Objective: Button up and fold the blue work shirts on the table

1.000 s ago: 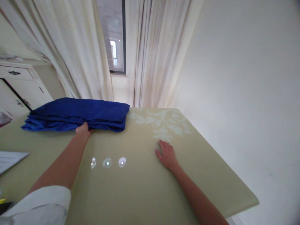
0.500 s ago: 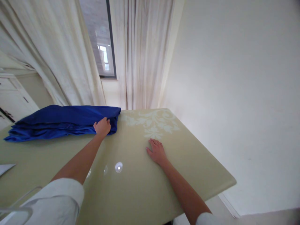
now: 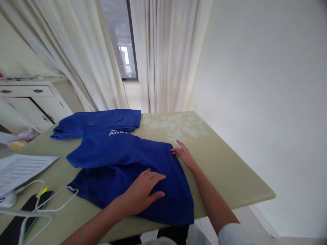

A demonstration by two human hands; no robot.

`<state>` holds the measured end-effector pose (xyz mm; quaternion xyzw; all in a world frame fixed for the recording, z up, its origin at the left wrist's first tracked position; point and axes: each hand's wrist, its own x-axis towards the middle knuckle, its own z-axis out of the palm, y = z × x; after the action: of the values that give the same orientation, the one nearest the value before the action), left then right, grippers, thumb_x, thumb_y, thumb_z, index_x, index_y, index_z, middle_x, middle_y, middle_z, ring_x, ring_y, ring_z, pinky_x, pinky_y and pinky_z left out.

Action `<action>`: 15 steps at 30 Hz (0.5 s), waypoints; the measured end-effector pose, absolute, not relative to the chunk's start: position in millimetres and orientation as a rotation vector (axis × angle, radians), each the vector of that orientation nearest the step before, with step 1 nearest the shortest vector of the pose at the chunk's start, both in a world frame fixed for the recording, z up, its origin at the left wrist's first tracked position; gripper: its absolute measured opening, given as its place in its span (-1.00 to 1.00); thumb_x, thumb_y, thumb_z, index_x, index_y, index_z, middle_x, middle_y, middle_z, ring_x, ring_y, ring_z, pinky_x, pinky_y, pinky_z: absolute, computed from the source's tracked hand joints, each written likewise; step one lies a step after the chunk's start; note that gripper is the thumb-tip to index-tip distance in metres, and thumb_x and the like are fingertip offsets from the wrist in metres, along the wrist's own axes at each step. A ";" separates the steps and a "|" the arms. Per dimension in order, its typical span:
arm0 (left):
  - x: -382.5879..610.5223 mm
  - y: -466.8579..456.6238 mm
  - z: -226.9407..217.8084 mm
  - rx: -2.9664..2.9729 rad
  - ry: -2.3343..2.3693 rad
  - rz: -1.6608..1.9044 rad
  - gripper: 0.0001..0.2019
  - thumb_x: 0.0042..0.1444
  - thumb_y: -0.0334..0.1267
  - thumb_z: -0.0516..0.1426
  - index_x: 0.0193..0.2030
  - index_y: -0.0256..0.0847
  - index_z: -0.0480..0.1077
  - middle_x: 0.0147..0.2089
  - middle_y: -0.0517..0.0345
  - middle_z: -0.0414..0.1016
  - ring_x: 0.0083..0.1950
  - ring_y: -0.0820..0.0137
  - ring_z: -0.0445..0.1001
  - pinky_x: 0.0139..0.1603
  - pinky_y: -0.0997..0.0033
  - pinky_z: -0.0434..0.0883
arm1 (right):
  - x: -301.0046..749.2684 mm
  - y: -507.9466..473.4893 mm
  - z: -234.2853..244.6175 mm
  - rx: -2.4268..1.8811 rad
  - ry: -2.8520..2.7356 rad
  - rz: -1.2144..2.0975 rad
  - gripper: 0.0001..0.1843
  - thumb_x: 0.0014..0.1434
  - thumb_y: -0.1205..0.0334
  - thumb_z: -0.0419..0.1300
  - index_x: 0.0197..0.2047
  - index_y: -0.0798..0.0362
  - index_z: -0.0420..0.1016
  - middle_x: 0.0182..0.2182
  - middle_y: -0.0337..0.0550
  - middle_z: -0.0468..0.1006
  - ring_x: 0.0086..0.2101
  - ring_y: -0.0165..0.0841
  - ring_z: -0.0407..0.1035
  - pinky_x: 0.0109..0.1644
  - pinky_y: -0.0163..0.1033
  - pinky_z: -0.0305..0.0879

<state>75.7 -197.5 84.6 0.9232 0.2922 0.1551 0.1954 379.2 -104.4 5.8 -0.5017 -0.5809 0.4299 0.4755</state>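
A blue T-shirt with white lettering lies loosely spread on the table, its lower part reaching the near edge. My left hand is over the near part of the shirt, palm down, thumb and fingers apart. At the shirt's right edge, my right hand has its fingers spread, the tips at the cloth; whether they press on it I cannot tell. Behind the shirt lies a folded blue cloth bundle, which the shirt partly overlaps.
To the left are a printed sheet, a dark phone-like slab and white cables. A white cabinet and curtains stand beyond the table. A bare wall rises on the right.
The lettered T-shirt now lies in front of the folded bundle. My left hand has left the bundle and come nearer, over the shirt. My right hand is now at the shirt's edge.
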 end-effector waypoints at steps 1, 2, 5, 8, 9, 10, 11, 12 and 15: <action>62.6 -194.7 83.8 2.608 0.941 0.494 -0.59 0.42 -0.02 0.14 0.35 0.01 0.41 0.33 0.04 0.53 0.34 0.19 0.48 0.48 -0.02 0.30 | 371.3 -109.1 6.3 -1.272 -1.531 0.969 0.04 0.24 -0.50 0.18 0.55 -0.03 0.10 0.11 0.13 0.62 0.07 -0.06 0.55 0.31 0.19 0.32; 48.2 -188.2 83.7 2.630 1.102 0.570 -0.62 0.43 -0.03 0.12 0.30 -0.01 0.46 0.32 0.01 0.53 0.34 0.16 0.48 0.48 -0.04 0.29 | 361.9 -114.0 6.8 -1.326 -1.652 0.857 0.03 0.20 -0.44 0.28 0.52 -0.05 0.17 0.19 0.14 0.56 0.15 -0.04 0.48 0.35 0.20 0.27; 2.1 -159.8 83.7 2.532 1.854 0.802 -0.49 0.42 0.04 0.07 0.37 -0.15 0.40 0.46 -0.22 0.35 0.47 -0.08 0.30 0.53 -0.30 0.07 | 334.7 -125.6 10.6 -1.415 -2.018 0.563 -0.10 0.21 -0.14 0.41 0.50 -0.07 0.25 0.31 0.13 0.43 0.28 0.00 0.33 0.41 0.18 0.19; -35.7 -140.4 77.1 2.089 2.469 0.692 -0.08 0.28 0.26 0.11 0.56 -0.41 0.10 0.57 -0.55 0.03 0.54 -0.39 0.07 0.45 -0.48 0.07 | 335.2 -122.5 22.2 -1.347 -2.281 0.525 -0.40 0.40 0.23 0.18 0.47 -0.13 0.31 0.20 0.02 0.53 0.14 -0.16 0.46 0.31 -0.04 0.33; -43.7 -138.4 72.7 1.982 2.517 0.596 0.02 0.23 0.31 0.12 0.57 -0.48 0.03 0.56 -0.63 0.01 0.53 -0.44 0.09 0.42 -0.47 0.12 | 344.8 -117.0 28.1 -1.348 -2.306 0.503 -0.44 0.41 0.30 0.11 0.43 -0.15 0.36 0.16 -0.02 0.55 0.10 -0.21 0.48 0.28 -0.09 0.35; -49.2 -138.6 67.6 1.935 2.502 0.516 0.07 0.20 0.34 0.12 0.58 -0.51 0.00 0.54 -0.66 0.02 0.51 -0.44 0.13 0.41 -0.43 0.15 | 358.1 -109.9 34.8 -1.387 -2.294 0.460 -0.47 0.42 0.33 0.08 0.39 -0.14 0.41 0.14 -0.03 0.56 0.08 -0.22 0.49 0.27 -0.10 0.35; -52.3 -140.5 62.0 1.941 2.450 0.468 0.08 0.19 0.35 0.10 0.59 -0.50 -0.02 0.54 -0.65 0.05 0.50 -0.41 0.16 0.42 -0.38 0.17 | 373.6 -102.0 42.1 -1.462 -2.251 0.405 -0.50 0.41 0.33 0.08 0.35 -0.12 0.45 0.12 -0.02 0.57 0.09 -0.20 0.48 0.28 -0.08 0.34; -53.6 -143.5 56.4 1.978 2.389 0.457 0.07 0.20 0.35 0.08 0.59 -0.47 -0.04 0.55 -0.60 0.06 0.52 -0.36 0.16 0.44 -0.33 0.17 | 389.4 -94.5 49.6 -1.566 -2.196 0.350 -0.52 0.39 0.33 0.10 0.32 -0.07 0.48 0.12 0.01 0.57 0.11 -0.16 0.46 0.30 -0.03 0.32; -53.8 -150.3 42.4 2.044 2.345 0.531 0.02 0.22 0.33 0.05 0.60 -0.38 -0.04 0.58 -0.50 0.01 0.56 -0.31 0.07 0.46 -0.30 0.17 | 417.7 -86.4 69.0 -1.882 -1.998 0.123 -0.48 0.32 0.34 0.15 0.33 0.06 0.48 0.14 0.18 0.54 0.18 0.04 0.40 0.34 0.20 0.24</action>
<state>-53.8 -150.3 42.4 0.6477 0.7430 0.1682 -0.0071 417.7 -86.4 69.0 -0.6717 -0.7132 0.0440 0.1955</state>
